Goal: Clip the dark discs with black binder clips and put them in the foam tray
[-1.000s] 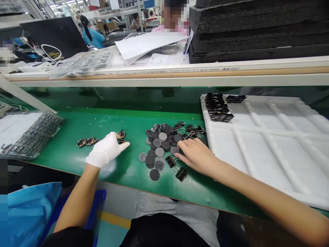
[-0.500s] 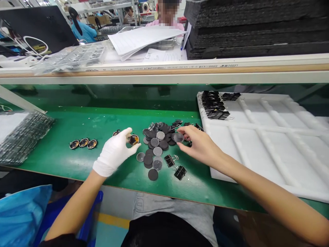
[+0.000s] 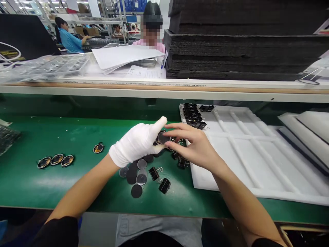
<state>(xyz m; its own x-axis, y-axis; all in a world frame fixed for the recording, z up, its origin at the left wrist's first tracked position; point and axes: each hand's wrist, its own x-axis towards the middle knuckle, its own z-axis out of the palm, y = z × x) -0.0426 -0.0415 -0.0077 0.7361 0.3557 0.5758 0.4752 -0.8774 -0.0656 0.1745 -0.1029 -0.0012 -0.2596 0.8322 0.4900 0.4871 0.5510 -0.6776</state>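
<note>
My left hand (image 3: 138, 142), in a white glove, is closed round a small round piece with a dark rim, mostly hidden behind its fingers. Against that piece, my right hand (image 3: 192, 145), bare, pinches a clear round disc (image 3: 163, 137) with its fingertips. Below the hands lie loose discs, some black (image 3: 136, 191) and some clear (image 3: 142, 164); part of the pile is covered by my left hand. Two black binder clips (image 3: 165, 185) rest to the right of these discs. More binder clips (image 3: 183, 162) show under my right hand.
On the green table (image 3: 84, 187), several round amber-and-black pieces (image 3: 57, 159) sit at left. A white foam tray (image 3: 213, 175) holds rows of binder clips (image 3: 191, 115). Black foam sheets (image 3: 231, 55) and papers (image 3: 125, 56) occupy the shelf (image 3: 144, 92). Co-workers sit beyond.
My two hands have come together, bringing the clear disc to the round piece in my left hand. The camera view has shifted to the right and up.
</note>
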